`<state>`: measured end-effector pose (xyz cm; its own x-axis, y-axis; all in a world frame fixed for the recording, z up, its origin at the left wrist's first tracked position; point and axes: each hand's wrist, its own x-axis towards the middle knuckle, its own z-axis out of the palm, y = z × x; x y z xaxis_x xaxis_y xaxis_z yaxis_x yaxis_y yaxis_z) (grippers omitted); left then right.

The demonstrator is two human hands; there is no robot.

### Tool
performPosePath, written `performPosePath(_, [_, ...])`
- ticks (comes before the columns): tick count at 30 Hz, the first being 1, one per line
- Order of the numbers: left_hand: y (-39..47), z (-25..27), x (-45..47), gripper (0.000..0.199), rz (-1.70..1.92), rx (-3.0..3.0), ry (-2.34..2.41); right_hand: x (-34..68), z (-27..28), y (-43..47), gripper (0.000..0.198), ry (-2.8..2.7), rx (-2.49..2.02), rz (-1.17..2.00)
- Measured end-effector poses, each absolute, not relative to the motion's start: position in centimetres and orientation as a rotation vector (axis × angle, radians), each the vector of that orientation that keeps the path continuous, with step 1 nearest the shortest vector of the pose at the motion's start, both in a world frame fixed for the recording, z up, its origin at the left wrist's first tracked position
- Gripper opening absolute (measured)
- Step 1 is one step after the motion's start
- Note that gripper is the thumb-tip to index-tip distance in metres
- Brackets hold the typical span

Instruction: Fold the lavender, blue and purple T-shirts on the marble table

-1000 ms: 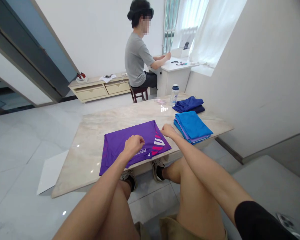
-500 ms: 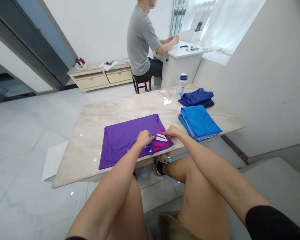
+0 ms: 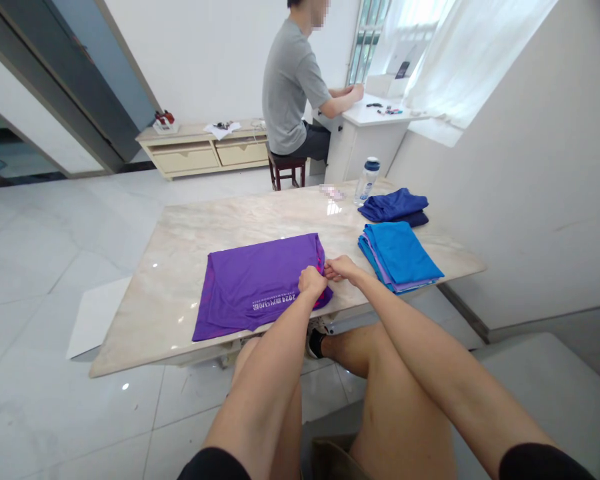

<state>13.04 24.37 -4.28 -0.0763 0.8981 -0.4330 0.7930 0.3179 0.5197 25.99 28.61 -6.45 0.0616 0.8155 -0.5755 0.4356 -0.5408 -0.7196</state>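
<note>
A purple shirt (image 3: 257, 283) lay spread flat on the marble table (image 3: 180, 253), close to the table's near edge, with a line of white print along its lower part. Both hands met at the shirt's right edge: the left hand (image 3: 312, 281) was curled into a loose fist with its fingers closed on the cloth there, and the right hand (image 3: 341, 268) sat just beside the left hand, almost touching it, its fingertips pinched together on the same edge of the shirt. To the right of the purple shirt, well apart from it, a stack of folded light blue shirts (image 3: 399, 255) rested on the table. Beyond that stack, farther from the purple shirt, lay a folded dark blue garment (image 3: 393, 205), and just left of the dark garment stood a clear water bottle (image 3: 367, 180) with a dark cap. Past the far side of the table, another person in a grey T-shirt (image 3: 293, 90) sat on a stool at a white desk (image 3: 363, 137), back turned toward the table.
</note>
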Motion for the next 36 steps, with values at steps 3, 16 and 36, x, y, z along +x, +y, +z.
performPosePath(3, [24.4, -3.7, 13.0, 0.041, 0.238, 1.489, 1.821, 26.0, -6.4, 28.8, 0.034, -1.177, -2.031, 1.444])
performPosePath(16, [19.8, -1.7, 8.5, 0.021, 0.366, 1.482, 1.61, 23.1, -5.0, 30.7, 0.035, -1.174, -2.193, 0.941])
performPosePath(36, [15.0, -5.4, -12.0, 0.019, 0.523, 1.124, 1.775, 2.6, -3.5, 32.1, 0.033, -1.68, -2.0, 0.972])
